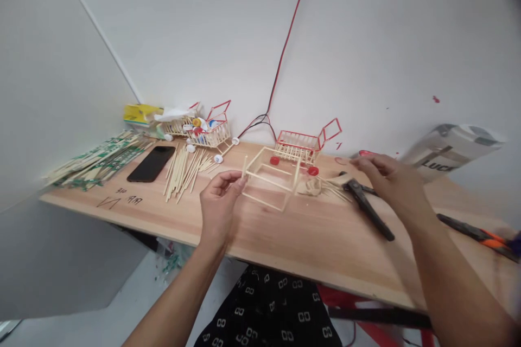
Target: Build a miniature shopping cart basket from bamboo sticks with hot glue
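Note:
In my left hand is a box-shaped frame of thin wooden sticks, pinched at its left end between thumb and fingers. The frame is tilted above the table, its bars slightly blurred. My right hand is raised at the right, apart from the frame, with thumb and forefinger pressed together. Whatever may be between those fingertips is too small to make out. Below it lies a black-handled tool, its head partly covered by the hand. A small crumpled tan piece and several loose sticks lie nearby.
Behind the frame stands a small red-trimmed stick cart. Two more carts stand farther left. Loose sticks, a phone and green-printed stick packets lie left. Orange-and-black pliers and a blurred white package are right.

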The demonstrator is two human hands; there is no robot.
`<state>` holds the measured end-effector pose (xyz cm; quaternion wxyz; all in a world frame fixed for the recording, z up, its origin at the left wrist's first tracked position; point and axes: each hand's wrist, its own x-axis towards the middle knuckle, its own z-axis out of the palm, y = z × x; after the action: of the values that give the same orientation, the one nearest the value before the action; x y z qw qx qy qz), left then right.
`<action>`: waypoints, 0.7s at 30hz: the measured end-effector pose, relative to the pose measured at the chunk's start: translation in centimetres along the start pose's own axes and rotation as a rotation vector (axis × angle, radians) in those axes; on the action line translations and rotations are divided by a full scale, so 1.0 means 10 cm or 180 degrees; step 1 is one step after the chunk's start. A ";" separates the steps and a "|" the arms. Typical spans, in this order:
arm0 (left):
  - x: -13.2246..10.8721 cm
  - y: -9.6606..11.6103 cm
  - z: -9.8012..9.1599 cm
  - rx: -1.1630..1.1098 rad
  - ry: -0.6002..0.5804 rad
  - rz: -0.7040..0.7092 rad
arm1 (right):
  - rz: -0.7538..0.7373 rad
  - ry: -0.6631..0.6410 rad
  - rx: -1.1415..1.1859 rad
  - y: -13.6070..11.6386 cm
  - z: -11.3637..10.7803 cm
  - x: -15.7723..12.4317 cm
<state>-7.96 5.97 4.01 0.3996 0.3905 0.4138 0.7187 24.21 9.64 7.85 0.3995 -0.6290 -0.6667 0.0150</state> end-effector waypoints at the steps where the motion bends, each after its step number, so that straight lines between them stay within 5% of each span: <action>1: 0.00 -0.01 0.02 -0.0076 -0.0094 -0.0116 | -0.0025 -0.0072 0.0285 -0.10 0.05 -0.02; 8: 0.07 -0.11 0.11 -0.0347 -0.0434 -0.0613 | -0.0302 -0.0884 0.0901 -0.33 0.40 0.03; 14: 0.20 -0.10 -0.02 -0.0394 -0.0218 -0.0391 | -0.0452 -0.1221 -0.0016 -0.10 0.39 -0.11; 21: 0.38 0.02 -0.39 -0.0238 0.0263 0.0012 | -0.0786 -0.1709 -0.0869 -0.01 0.43 -0.44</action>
<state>-12.95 8.16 3.70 0.3951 0.3462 0.4021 0.7499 21.24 7.98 2.73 0.1202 -0.5648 -0.8153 0.0421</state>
